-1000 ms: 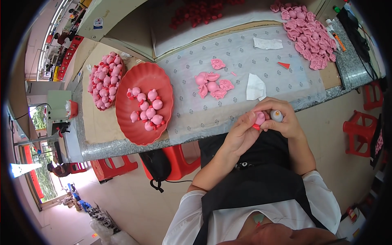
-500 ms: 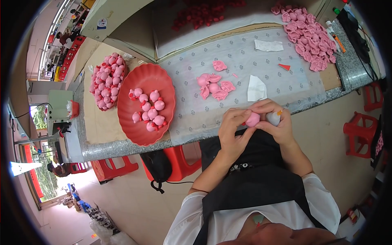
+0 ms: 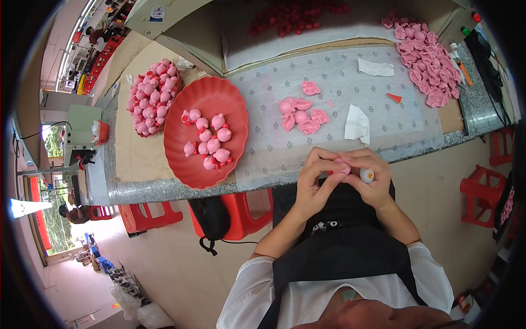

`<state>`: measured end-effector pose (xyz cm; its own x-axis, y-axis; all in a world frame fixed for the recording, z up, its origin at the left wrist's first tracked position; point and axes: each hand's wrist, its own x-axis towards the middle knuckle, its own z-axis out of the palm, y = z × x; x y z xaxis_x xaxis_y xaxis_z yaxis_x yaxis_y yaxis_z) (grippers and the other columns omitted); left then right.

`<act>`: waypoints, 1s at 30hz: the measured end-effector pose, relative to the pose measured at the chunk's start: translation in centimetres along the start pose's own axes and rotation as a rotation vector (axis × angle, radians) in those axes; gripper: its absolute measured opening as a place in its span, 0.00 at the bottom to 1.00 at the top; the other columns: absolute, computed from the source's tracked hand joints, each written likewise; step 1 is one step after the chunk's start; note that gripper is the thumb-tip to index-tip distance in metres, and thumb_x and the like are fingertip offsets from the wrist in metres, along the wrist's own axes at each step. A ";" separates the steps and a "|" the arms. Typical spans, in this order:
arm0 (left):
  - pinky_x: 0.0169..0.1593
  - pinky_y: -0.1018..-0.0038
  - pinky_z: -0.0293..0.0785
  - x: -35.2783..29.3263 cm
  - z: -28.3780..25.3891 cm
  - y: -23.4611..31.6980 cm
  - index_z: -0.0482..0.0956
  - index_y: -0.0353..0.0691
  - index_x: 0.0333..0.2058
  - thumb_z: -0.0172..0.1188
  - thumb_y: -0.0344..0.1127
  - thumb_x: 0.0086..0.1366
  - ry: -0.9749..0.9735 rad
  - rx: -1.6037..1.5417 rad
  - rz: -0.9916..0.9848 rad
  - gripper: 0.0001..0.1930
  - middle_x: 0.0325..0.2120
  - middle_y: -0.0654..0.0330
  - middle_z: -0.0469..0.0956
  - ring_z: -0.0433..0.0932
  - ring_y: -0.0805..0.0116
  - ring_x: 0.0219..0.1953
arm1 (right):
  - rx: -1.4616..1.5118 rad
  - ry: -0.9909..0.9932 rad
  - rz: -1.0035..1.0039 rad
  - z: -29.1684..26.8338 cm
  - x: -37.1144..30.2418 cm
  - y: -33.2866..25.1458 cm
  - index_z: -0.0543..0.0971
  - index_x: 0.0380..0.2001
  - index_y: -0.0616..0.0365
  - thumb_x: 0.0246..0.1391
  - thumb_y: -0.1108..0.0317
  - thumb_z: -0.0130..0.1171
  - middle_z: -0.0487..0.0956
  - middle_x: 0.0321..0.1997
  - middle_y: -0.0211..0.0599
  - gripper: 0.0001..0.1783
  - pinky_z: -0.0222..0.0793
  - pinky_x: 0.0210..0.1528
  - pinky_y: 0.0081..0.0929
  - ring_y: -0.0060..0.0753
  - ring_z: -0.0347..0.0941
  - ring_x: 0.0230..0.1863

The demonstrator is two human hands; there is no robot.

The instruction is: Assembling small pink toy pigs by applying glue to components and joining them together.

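Note:
Just off the table's front edge, my left hand (image 3: 314, 186) and my right hand (image 3: 377, 178) are closed together around a small pink round piece (image 3: 342, 169). A bit of red shows at its left side; my fingers cover most of it. A small whitish bottle (image 3: 366, 176) with an orange tip is also tucked in my right hand. Beyond my hands, a small group of pink balls and ruffled pink pieces (image 3: 300, 117) lies on the patterned sheet (image 3: 268, 151). A white paper scrap (image 3: 357, 125) rests nearest my right hand.
At the left, a red scalloped dish (image 3: 206, 93) holds several pink-and-red pieces, beside a heaped basket of similar ones (image 3: 155, 98). Pink ruffled pieces (image 3: 430, 66) pile up at the far right. A shelf box (image 3: 183, 24) stands behind; red stools (image 3: 249, 216) are below the table.
My fingers have closed further over the pink piece, and my thumbs have shifted on it. The bottle has turned in my right hand. The whole view has shifted slightly.

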<state>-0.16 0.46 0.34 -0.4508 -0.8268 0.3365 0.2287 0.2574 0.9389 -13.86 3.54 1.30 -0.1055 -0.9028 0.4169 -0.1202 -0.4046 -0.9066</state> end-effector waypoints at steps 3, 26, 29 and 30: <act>0.37 0.79 0.62 0.4 -0.5 0.9 0.70 0.36 0.30 0.53 0.25 0.51 0.150 0.073 0.014 0.06 0.32 0.55 0.67 0.66 0.71 0.32 | 0.024 -0.060 0.043 0.5 1.4 -0.3 0.74 0.32 0.60 0.31 0.75 0.61 0.74 0.33 0.39 0.18 0.65 0.36 0.23 0.32 0.71 0.36; 0.35 0.72 0.57 7.3 -2.8 -0.3 0.73 0.39 0.30 0.60 0.31 0.42 0.032 1.122 0.094 0.13 0.27 0.61 0.68 0.65 0.65 0.33 | -1.171 -0.048 -0.023 -2.4 24.9 11.2 0.73 0.34 0.55 0.39 0.67 0.52 0.74 0.23 0.46 0.14 0.66 0.31 0.36 0.45 0.71 0.28; 0.33 0.73 0.59 7.2 -3.0 -0.6 0.73 0.38 0.29 0.59 0.28 0.42 0.097 0.997 0.111 0.11 0.27 0.60 0.68 0.66 0.66 0.31 | -0.766 0.005 0.015 -4.4 22.7 9.8 0.73 0.33 0.54 0.39 0.67 0.50 0.74 0.21 0.39 0.13 0.65 0.26 0.27 0.32 0.71 0.22; 0.32 0.73 0.60 7.0 -3.2 -0.6 0.72 0.37 0.28 0.58 0.26 0.43 0.183 0.887 0.111 0.10 0.28 0.60 0.68 0.67 0.67 0.29 | -0.593 -0.047 0.109 -4.8 21.6 8.7 0.73 0.33 0.55 0.40 0.68 0.49 0.72 0.21 0.34 0.12 0.62 0.24 0.22 0.25 0.67 0.21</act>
<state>-0.74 -7.09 1.86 -0.3043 -0.8212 0.4828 -0.5186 0.5679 0.6391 -21.96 -18.76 2.75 -0.1065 -0.9454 0.3080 -0.6425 -0.1710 -0.7470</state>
